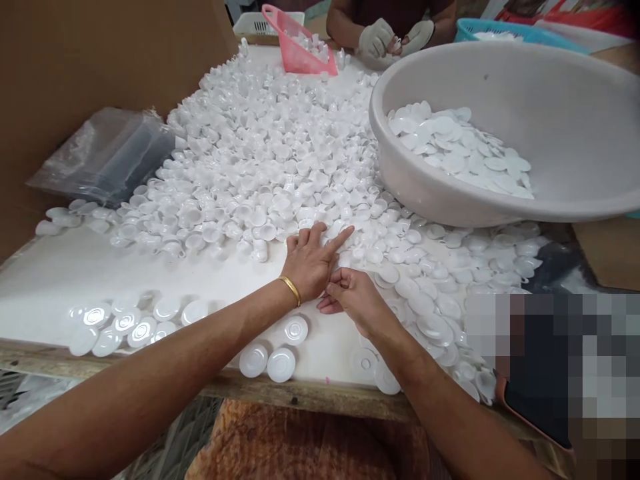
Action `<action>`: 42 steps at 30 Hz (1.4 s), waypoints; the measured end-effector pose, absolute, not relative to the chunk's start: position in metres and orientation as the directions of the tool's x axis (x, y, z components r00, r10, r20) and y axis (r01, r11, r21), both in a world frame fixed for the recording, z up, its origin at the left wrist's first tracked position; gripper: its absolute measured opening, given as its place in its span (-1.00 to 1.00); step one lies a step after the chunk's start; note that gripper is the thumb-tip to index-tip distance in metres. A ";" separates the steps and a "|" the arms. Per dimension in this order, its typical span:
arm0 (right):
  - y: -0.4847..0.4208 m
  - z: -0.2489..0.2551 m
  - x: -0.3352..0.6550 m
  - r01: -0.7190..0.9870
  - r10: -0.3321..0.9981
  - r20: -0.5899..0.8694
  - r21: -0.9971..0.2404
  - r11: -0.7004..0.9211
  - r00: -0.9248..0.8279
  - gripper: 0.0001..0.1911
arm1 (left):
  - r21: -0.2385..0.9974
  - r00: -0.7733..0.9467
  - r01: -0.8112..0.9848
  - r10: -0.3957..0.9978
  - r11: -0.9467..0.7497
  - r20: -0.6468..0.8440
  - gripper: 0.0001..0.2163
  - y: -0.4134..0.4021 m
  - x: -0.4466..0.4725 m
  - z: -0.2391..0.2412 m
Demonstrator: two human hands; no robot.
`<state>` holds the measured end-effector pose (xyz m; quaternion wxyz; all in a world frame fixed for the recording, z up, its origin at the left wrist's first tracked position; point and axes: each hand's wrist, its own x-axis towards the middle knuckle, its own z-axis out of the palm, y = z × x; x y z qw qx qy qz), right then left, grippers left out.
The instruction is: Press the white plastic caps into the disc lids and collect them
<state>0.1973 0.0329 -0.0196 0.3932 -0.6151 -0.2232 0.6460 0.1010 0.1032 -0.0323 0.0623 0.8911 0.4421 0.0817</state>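
Note:
My left hand [311,261], with a gold bangle at the wrist, reaches palm down to the near edge of a heap of small white toy-like cups [260,167]. Its fingers are spread over the cups; the thumb is hidden. Close against it on the right, my right hand [356,298] has its fingers drawn together in a pinch, and what they hold, if anything, does not show. Small white round saucers [421,303] spread beside my right forearm. A group of several saucers [143,330] lies left of my left forearm, and three saucers [281,365] lie between my arms.
A large grey basin [430,180] of white discs [460,150] stands at right. Across the table, a person's gloved hands [377,40] work beside a pink basket [300,57]. A plastic bag [105,157] rests against cardboard [100,60]. A phone [537,373] is at lower right.

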 end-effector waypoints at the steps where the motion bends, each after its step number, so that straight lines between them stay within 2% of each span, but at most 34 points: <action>1: 0.033 -0.020 0.197 -0.233 0.784 -0.617 -0.773 -0.590 0.063 -0.85 | 0.183 0.590 0.781 0.802 -0.597 0.096 -0.52 0.103 0.101 -0.032; 8: 0.015 -0.011 0.199 -0.122 0.828 -0.556 -0.829 -0.546 0.072 -0.92 | 0.108 0.576 0.800 0.806 -0.590 0.137 -0.54 0.084 0.093 -0.026; 10: 0.003 -0.006 0.214 0.063 0.872 -0.470 -0.874 -0.481 0.139 -0.90 | 0.073 0.582 0.802 0.803 -0.593 0.127 -0.55 0.076 0.084 -0.022; 11: -0.004 -0.003 0.224 0.220 0.898 -0.394 -0.875 -0.432 0.196 -0.88 | 0.061 0.577 0.808 0.808 -0.586 0.120 -0.56 0.072 0.078 -0.020; 13: -0.018 0.001 0.246 0.573 0.935 -0.204 -0.746 -0.340 0.289 -0.88 | 0.065 0.541 0.834 0.835 -0.548 0.104 -0.57 0.067 0.067 -0.015; 15: -0.030 0.004 0.267 0.789 0.952 -0.087 -0.540 -0.293 0.294 -0.89 | 0.106 0.490 0.862 0.868 -0.496 0.077 -0.57 0.064 0.058 -0.010; 17: -0.039 0.004 0.279 0.872 0.966 -0.089 -0.415 -0.258 0.244 -0.87 | 0.143 0.455 0.877 0.888 -0.459 0.062 -0.56 0.063 0.052 -0.007; 21: -0.046 0.000 0.279 0.940 0.979 -0.127 -0.282 -0.190 0.160 -0.75 | 0.112 0.500 0.855 0.862 -0.507 0.086 -0.57 0.062 0.050 -0.006; 24: -0.045 -0.003 0.272 0.963 0.984 -0.121 -0.217 -0.158 0.134 -0.74 | 0.090 0.548 0.823 0.826 -0.561 0.131 -0.63 0.064 0.057 -0.005; 27: -0.044 0.000 0.272 0.961 0.985 -0.093 -0.222 -0.166 0.148 -0.81 | 0.104 0.629 0.759 0.765 -0.643 0.139 -0.69 0.067 0.069 -0.005; 29: -0.042 0.004 0.274 0.952 0.984 -0.008 -0.253 -0.172 0.176 -0.81 | 0.117 0.669 0.724 0.734 -0.680 0.119 -0.71 0.067 0.078 -0.006; 31: -0.037 0.006 0.273 0.903 0.970 0.077 -0.387 -0.186 0.232 -0.80 | 0.117 0.691 0.705 0.715 -0.699 0.109 -0.72 0.064 0.082 -0.008; 32: -0.033 0.006 0.271 0.836 0.958 0.076 -0.510 -0.200 0.275 -0.82 | 0.113 0.699 0.698 0.707 -0.707 0.110 -0.73 0.062 0.083 -0.009; 34: -0.022 0.004 0.264 0.585 0.940 -0.027 -0.777 -0.234 0.339 -0.85 | 0.108 0.707 0.688 0.697 -0.717 0.122 -0.76 0.056 0.081 -0.009; 36: -0.009 -0.002 0.256 0.263 0.922 -0.175 -0.925 -0.274 0.345 -0.87 | 0.119 0.695 0.697 0.707 -0.707 0.129 -0.76 0.051 0.076 -0.006; 37: -0.002 -0.005 0.252 0.139 0.912 -0.228 -0.947 -0.288 0.341 -0.89 | 0.131 0.681 0.709 0.721 -0.693 0.127 -0.76 0.050 0.074 -0.004; 39: 0.008 -0.012 0.246 -0.006 0.893 -0.290 -0.952 -0.307 0.343 -0.92 | 0.156 0.647 0.736 0.753 -0.658 0.121 -0.75 0.050 0.072 -0.002; 42: 0.016 -0.019 0.244 -0.086 0.882 -0.343 -0.939 -0.334 0.323 -0.94 | 0.192 0.620 0.753 0.777 -0.629 0.111 -0.75 0.052 0.073 -0.001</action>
